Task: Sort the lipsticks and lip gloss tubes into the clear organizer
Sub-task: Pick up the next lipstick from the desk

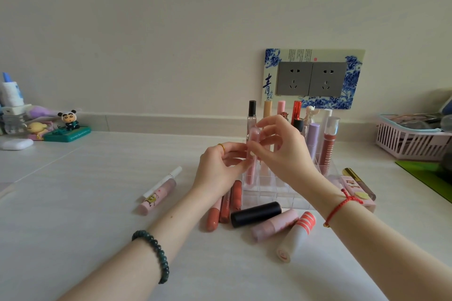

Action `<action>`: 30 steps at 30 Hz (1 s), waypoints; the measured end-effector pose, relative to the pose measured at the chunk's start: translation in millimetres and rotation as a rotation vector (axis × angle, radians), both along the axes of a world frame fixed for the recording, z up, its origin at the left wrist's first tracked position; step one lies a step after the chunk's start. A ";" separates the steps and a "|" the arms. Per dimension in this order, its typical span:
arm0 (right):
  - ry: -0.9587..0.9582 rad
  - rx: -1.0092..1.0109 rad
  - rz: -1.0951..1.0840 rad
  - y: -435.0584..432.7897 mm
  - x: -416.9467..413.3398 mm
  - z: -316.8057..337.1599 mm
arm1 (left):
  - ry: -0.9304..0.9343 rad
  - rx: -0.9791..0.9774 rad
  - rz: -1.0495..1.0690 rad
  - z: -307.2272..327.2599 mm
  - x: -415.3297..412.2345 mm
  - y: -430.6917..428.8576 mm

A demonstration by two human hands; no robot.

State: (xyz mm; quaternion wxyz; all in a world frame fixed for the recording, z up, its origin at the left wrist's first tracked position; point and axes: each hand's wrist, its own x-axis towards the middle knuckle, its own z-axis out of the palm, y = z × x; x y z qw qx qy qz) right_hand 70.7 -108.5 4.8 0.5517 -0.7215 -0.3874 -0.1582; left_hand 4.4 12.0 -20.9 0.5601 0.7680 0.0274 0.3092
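Here, a pink gloss tube is pinched upright by the left hand and the right hand, its lower end sunk in a left slot of the clear plastic organizer. Smooth round tubes are stood in its back rows. A black lipstick is left lying on the bench.

Pale see-through pink, this gloss tube I'm holding. Near me: a black lipstick, a dusty pink tube, a cream tube with a coral-striped cap. Three terracotta glosses left of those. Further left, a pink cartoon tube with a yellow figure. Dark green bead bracelet on my left wrist, red cord on my right. Far off: grey sockets in a blue-and-white floral plate.
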 end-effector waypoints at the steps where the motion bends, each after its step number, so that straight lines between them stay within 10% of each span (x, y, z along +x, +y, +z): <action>1: 0.002 -0.001 -0.006 0.3 0.1 -0.4 | -0.003 0.003 0.004 -0.5 0.4 0.1; 30: -0.088 0.088 -0.099 -5.3 -15.5 27.5 | 0.026 -0.016 0.021 5.7 -16.6 17.4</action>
